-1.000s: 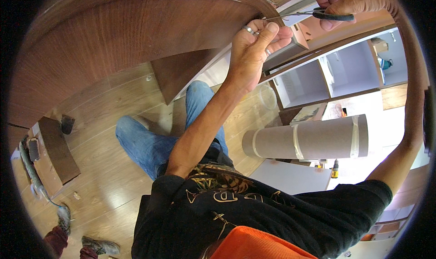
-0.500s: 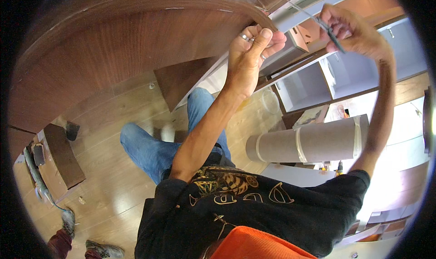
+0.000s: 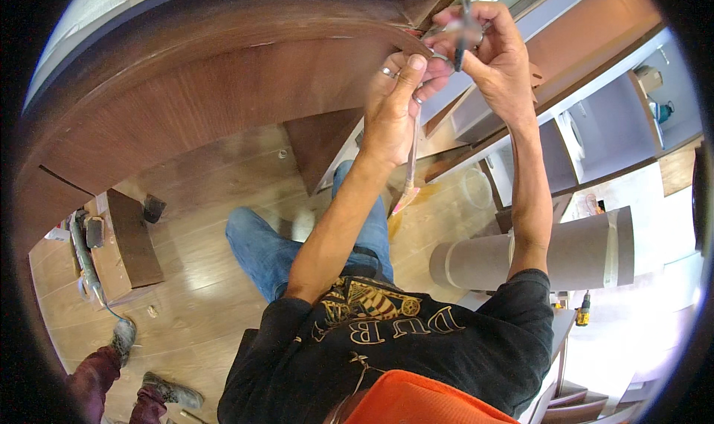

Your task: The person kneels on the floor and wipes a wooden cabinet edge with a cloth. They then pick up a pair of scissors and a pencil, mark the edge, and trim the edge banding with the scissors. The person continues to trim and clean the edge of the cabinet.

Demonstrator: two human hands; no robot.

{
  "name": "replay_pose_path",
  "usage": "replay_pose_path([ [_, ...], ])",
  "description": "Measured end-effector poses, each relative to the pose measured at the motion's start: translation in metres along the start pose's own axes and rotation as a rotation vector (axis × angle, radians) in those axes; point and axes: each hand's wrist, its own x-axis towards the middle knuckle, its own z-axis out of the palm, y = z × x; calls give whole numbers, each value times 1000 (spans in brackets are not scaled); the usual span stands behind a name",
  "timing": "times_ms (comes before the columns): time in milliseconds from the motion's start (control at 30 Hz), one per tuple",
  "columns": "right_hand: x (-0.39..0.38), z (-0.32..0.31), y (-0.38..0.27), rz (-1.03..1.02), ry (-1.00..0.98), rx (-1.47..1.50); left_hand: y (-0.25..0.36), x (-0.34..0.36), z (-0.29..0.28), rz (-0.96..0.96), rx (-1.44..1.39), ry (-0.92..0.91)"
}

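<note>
My left hand (image 3: 396, 108) is closed with thumb and fingers round the end of a brown edging strip (image 3: 413, 43) at the curved wood-grain panel (image 3: 186, 97). Close beside it on the right, my right hand (image 3: 491, 63) grips black-handled scissors (image 3: 462, 41), blurred near the strip's end; whether the blades touch it I cannot tell. A narrow pale strip with a pinkish end (image 3: 407, 193) hangs below my left hand.
Open shelving (image 3: 550, 152) runs along the right, above a taped grey roll (image 3: 476, 260) and a yellow drill (image 3: 584, 309). A cardboard box (image 3: 137, 245) with a long tool lies lower left, near another person's legs (image 3: 97, 372). My jeaned legs show below my arms.
My right hand with the scissors has moved left, in beside my left hand at the strip's end. The pale strip now shows hanging below my left hand.
</note>
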Motion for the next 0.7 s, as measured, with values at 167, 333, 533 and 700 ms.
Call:
replay_pose_path([
  [167, -1, 9, 0, -103, 72, -173, -2, -1, -1, 22, 35, -8],
  [333, 6, 9, 4, -436, 14, -553, 2, -2, 10, 61, 90, 15],
  [533, -5, 9, 13, -265, 218, -554, 1, -1, 1, 70, 147, 25],
  [700, -6, 14, 16, -260, 241, -495, 0, -1, 4, 103, 162, 50],
])
